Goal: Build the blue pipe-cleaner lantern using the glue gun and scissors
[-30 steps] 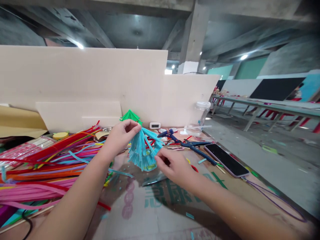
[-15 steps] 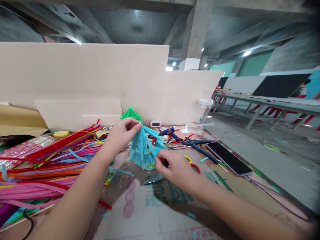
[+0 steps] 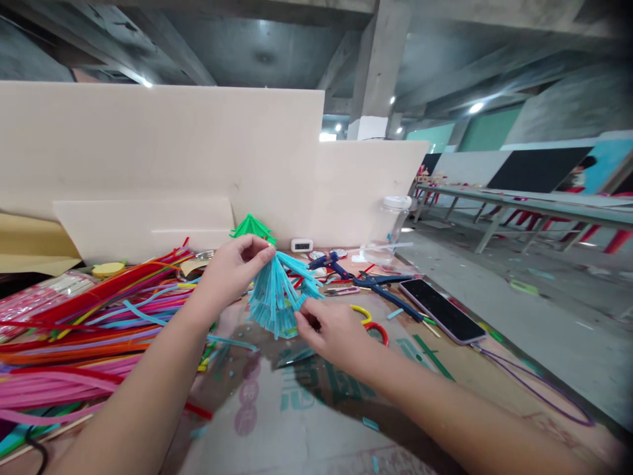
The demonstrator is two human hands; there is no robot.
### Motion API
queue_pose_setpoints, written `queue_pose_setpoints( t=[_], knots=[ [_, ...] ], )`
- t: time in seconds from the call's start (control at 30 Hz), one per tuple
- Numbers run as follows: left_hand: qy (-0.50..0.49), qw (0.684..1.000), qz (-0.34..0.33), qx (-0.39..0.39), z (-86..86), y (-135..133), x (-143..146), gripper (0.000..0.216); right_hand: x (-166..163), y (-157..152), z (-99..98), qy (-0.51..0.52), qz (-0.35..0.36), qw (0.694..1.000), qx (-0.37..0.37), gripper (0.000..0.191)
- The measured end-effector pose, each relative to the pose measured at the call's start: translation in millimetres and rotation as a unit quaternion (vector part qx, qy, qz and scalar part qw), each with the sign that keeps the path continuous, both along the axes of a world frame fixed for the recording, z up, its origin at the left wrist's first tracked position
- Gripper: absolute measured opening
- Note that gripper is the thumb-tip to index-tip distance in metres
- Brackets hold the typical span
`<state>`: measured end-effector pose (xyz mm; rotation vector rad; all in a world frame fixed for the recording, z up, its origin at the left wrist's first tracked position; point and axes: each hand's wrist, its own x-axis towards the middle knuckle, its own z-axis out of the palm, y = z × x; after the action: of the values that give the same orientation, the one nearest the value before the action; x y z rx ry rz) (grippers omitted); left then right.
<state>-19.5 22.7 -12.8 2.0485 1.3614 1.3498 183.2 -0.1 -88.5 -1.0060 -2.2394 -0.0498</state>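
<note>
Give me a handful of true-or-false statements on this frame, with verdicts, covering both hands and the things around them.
1. The left hand pinches the top of the blue fringed piece. True.
2. The phone lies with its dark screen facing up. True.
3. The right hand rests on the phone. False: it is at the blue fringed piece's lower edge.
4. The scissors have two blue loops. False: one is yellow, the other red.
5. A green peaked piece shows just beyond the left hand. True.

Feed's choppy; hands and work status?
Left hand pinching blue stranded cone at top; right hand at its lower edge. Red-and-yellow-handled scissors beside right hand.
</note>
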Motion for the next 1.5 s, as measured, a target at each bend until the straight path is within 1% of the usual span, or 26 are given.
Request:
queue_pose_setpoints(
  t=[0.23, 0.43, 0.63, 1.23, 1.43, 1.5],
  knots=[
    [-0.004, 1.000, 0.003, -0.006, -0.8, 0.6, 0.3, 0.031, -1.7, -1.5, 3.3, 0.014, -0.005, 0.999, -0.030, 0.024],
    [0.002, 1.000, -0.002, -0.009, 0.8, -0.5, 0.2, 0.032, -2.3, -1.9, 1.9, 0.014, -0.006, 0.998, -0.053, 0.025],
    [0.012, 1.000, -0.002, -0.001, 2.1, -1.6, 1.3, 0.031, -3.9, -1.9, 3.4, 0.024, 0.006, 0.997, -0.077, 0.025],
    [0.007, 1.000, 0.003, -0.011, 2.4, -1.4, 1.3, 0.032, -3.2, 1.2, 6.0, 0.055, 0.016, 0.994, -0.095, 0.025],
    [0.008, 1.000, -0.001, -0.006, 1.1, -0.5, 0.2, 0.032, -3.4, -0.2, 8.8, 0.087, 0.021, 0.986, -0.139, 0.023],
    [0.004, 1.000, -0.003, -0.007, 1.0, -0.5, 0.4, 0.032, -3.3, -1.5, 10.2, 0.096, 0.027, 0.985, -0.144, 0.024]
  ],
)
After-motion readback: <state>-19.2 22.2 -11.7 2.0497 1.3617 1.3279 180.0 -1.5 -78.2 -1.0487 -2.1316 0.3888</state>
